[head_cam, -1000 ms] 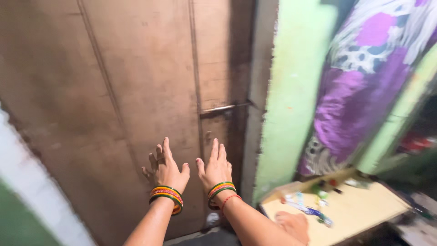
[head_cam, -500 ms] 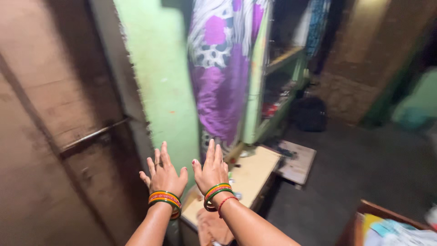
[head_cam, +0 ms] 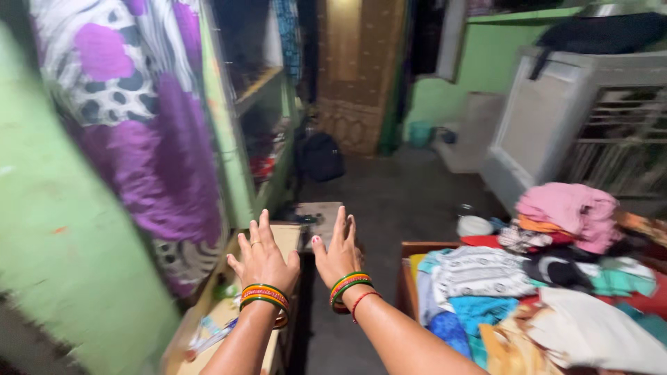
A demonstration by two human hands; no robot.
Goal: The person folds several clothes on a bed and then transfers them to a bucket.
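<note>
Home interior, a lived-in bedroom/storage room. Evidence: bed (head_cam: pixel 410 253) with wooden frame, piled with loose mixed clothes (head_cam: pixel 542 278). Purple-and-white patterned cloth (head_cam: pixel 139 125) hangs on the green painted wall (head_cam: pixel 62 243). Open green shelving (head_cam: pixel 257 104) is stuffed with household items. Low yellow table (head_cam: pixel 285 239) stands against the wall. Air cooler (head_cam: pixel 549 118) at the right, dark bag (head_cam: pixel 321 156) on the bare floor (head_cam: pixel 396 194), wooden door (head_cam: pixel 354 69) at the far end.

Small yellow table (head_cam: pixel 286 239) (cluttered near end) just beside green wall (head_cam: pixel 62 264).
</note>
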